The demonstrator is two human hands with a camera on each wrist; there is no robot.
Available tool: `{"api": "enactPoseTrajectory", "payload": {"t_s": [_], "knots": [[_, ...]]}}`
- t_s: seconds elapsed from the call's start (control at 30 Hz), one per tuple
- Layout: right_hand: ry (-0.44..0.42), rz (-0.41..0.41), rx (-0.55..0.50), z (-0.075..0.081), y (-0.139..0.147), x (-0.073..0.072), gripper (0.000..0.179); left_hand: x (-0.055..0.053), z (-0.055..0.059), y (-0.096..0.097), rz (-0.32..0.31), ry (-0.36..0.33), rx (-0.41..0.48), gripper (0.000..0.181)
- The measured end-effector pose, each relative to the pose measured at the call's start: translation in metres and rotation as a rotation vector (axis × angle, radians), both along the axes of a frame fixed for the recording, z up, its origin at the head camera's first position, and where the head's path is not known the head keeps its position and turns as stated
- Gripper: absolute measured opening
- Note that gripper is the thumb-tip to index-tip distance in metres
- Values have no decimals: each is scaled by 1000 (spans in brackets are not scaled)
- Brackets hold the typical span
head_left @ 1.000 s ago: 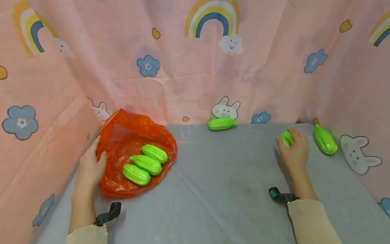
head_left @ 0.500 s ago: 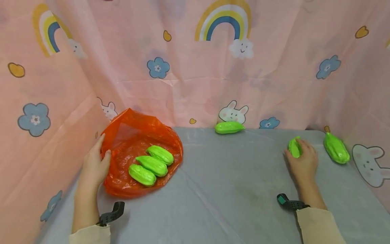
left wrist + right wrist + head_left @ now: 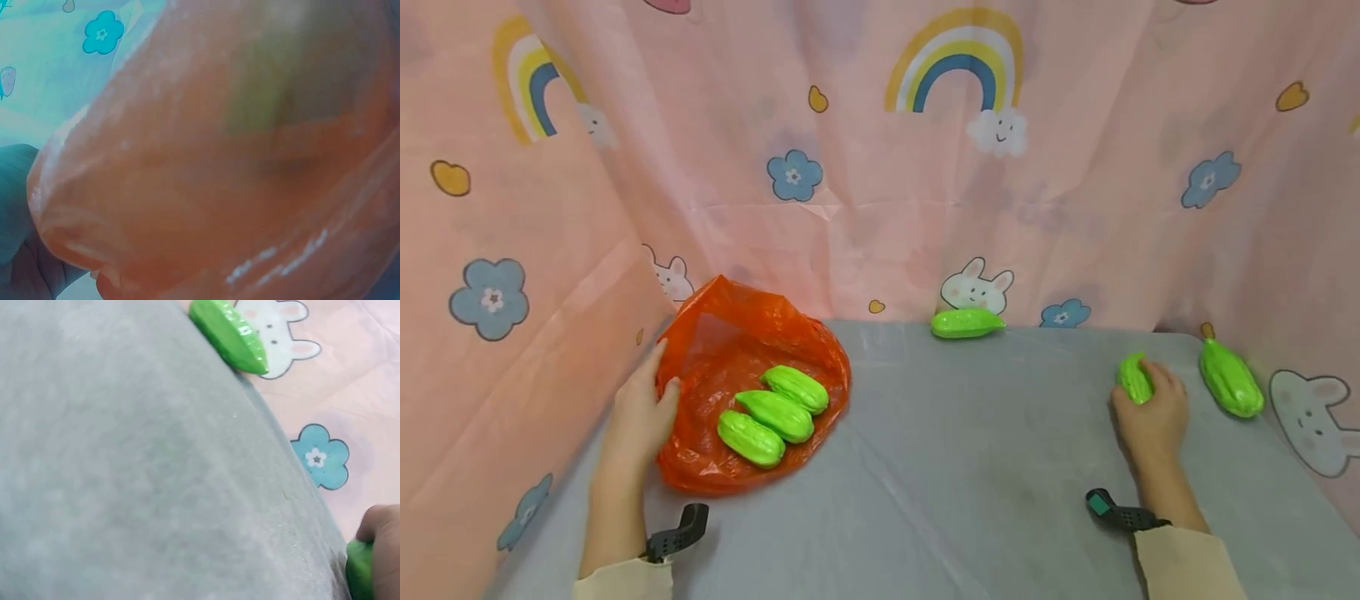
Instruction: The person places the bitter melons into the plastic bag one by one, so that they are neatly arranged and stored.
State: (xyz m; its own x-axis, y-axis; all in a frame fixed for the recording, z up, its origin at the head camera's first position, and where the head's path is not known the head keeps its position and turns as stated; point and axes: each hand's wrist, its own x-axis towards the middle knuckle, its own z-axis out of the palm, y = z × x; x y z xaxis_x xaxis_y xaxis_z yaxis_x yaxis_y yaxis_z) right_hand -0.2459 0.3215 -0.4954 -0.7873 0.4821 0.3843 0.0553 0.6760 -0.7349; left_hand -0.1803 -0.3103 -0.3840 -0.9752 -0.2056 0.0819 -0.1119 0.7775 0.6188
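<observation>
My left hand (image 3: 638, 408) grips the left rim of an orange plastic bag (image 3: 688, 467), its thumb on the inner side. Three bright green, ridged gourds lie side by side in the bag; the middle gourd (image 3: 775, 416) has a pointed end. Through the film in the left wrist view, one shows only as a blurred green patch. On the right of the table, my right hand (image 3: 1153, 412) pinches another green gourd (image 3: 1133, 379) between thumb and fingers, partly covering it. That gourd (image 3: 359, 570) peeks out at the lower right of the right wrist view.
One green gourd (image 3: 967, 323) lies at the table's back edge, against the pink patterned curtain (image 3: 865, 233). A larger gourd with a brown stem (image 3: 1231, 379) lies right of my right hand, by the side curtain. The grey tabletop (image 3: 955, 450) stretches between both hands.
The head view has shifted slightly, moving everything right and down in it. The gourd in my right hand shows more of its curved tip. My left hand keeps its place at the bag.
</observation>
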Motion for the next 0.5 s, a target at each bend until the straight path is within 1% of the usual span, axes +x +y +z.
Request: {"api": "enactPoseTrajectory", "payload": {"t_s": [0.13,0.23,0.27,0.37,0.43,0.5], "knots": [[21,-96,-106,-6,1,6,53,3,2,-1,12,0,-2,65],[-2,-149,-187,-6,2,9,52,3,2,0,21,-12,-7,66],[-12,-156,-203,-5,2,10,53,3,2,0,24,-17,-8,66],[-14,-165,-201,-3,1,9,50,3,2,0,32,-21,1,66],[-1,-156,-185,-1,-1,7,46,4,3,0,37,-21,16,66],[-3,-130,-179,1,-4,6,45,5,3,-1,38,-18,24,65]]}}
